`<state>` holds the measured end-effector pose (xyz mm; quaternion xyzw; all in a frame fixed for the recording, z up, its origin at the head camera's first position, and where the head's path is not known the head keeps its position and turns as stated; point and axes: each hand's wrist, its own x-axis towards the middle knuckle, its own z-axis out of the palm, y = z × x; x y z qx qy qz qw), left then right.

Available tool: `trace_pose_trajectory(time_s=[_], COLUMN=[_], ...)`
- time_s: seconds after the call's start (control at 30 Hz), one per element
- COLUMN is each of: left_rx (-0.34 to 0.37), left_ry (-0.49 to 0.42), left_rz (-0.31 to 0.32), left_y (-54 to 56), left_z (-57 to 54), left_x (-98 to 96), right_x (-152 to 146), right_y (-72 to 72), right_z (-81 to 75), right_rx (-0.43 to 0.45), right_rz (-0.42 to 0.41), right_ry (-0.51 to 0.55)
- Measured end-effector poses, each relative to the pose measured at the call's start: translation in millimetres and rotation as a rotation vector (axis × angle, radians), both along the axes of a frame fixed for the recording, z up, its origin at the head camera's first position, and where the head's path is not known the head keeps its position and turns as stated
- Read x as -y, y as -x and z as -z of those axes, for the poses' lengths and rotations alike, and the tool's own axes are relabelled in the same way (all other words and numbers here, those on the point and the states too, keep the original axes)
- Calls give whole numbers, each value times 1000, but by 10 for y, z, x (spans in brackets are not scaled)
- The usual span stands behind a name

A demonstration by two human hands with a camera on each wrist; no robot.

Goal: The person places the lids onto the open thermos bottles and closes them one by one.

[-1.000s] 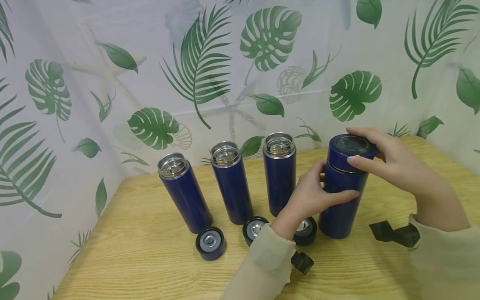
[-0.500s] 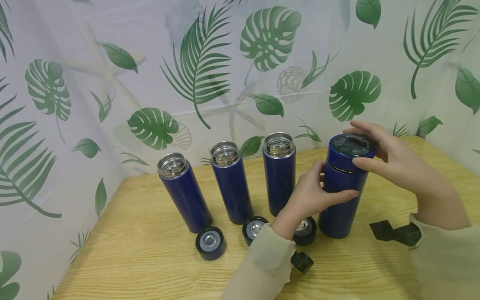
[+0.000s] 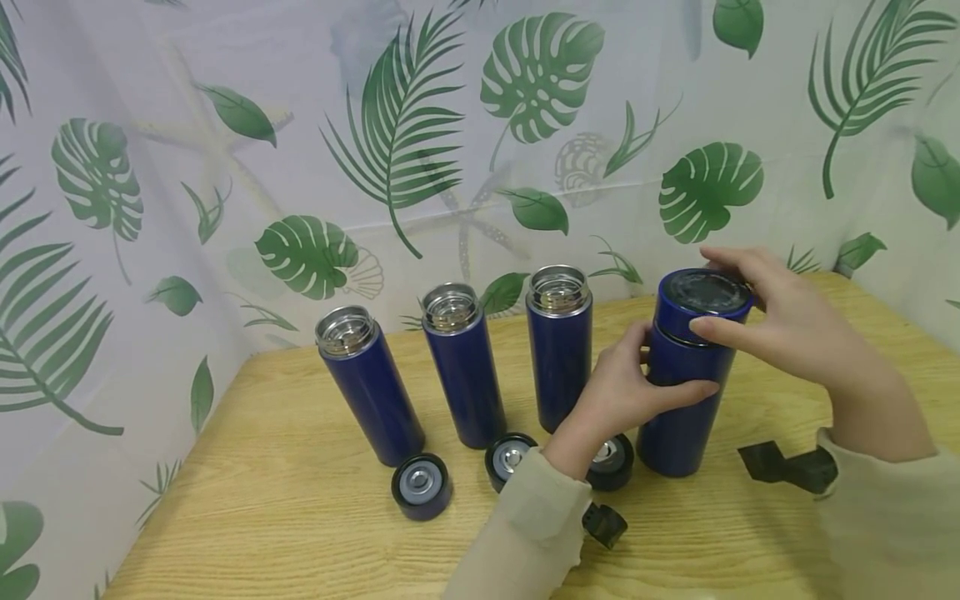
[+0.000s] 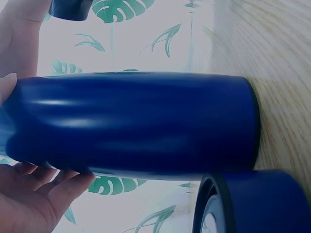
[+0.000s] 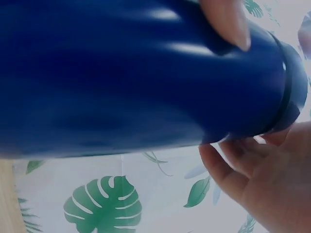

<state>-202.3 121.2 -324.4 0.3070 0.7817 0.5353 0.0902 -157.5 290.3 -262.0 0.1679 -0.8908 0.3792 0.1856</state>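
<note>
A dark blue thermos bottle point(image 3: 678, 417) stands upright at the right of the table, its blue lid point(image 3: 701, 302) with a dark top seated on the neck. My left hand point(image 3: 626, 383) grips the body below the lid, thumb across the front and fingers round the left side. My right hand point(image 3: 795, 325) holds the lid from the right, thumb on its front and fingers at the back, partly hidden. The left wrist view shows the bottle body point(image 4: 146, 126) lying sideways in the picture; the right wrist view shows the bottle point(image 5: 121, 82) close up.
Three lidless blue bottles stand in a row: left point(image 3: 375, 408), middle point(image 3: 468, 383) and right point(image 3: 558, 358). Before them lie three upturned lids: left point(image 3: 422, 487), middle point(image 3: 498, 467), and right point(image 3: 611, 467) partly behind my left arm. A leaf-patterned cloth point(image 3: 450, 125) hangs behind the table point(image 3: 247, 517).
On the lid, my right thumb has slid right and then back left, while the fingers behind have shifted slightly. My left hand and the bottles stay in place.
</note>
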Motion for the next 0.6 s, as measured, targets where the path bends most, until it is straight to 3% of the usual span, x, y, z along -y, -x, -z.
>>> trace_pose_trajectory(time_s=[0.13, 0.2, 0.43, 0.53, 0.6], left_rx=[6, 6, -9, -11, -9], left_ry=[-5, -4, 11, 12, 10], left_rz=[9, 10, -4, -6, -5], left_y=[-3, -3, -3, -3, -2], left_z=[-6, -7, -6, -4, -1], left_x=[8, 11, 5, 2, 2], right_x=[-68, -71, 57, 69, 45], right_y=[31, 28, -28, -26, -20], right_z=[55, 55, -36, -41, -24], right_rx=[-70, -73, 24, 18, -1], right_rz=[-204, -243, 42, 53, -4], right_ry=[87, 108, 11, -11, 8])
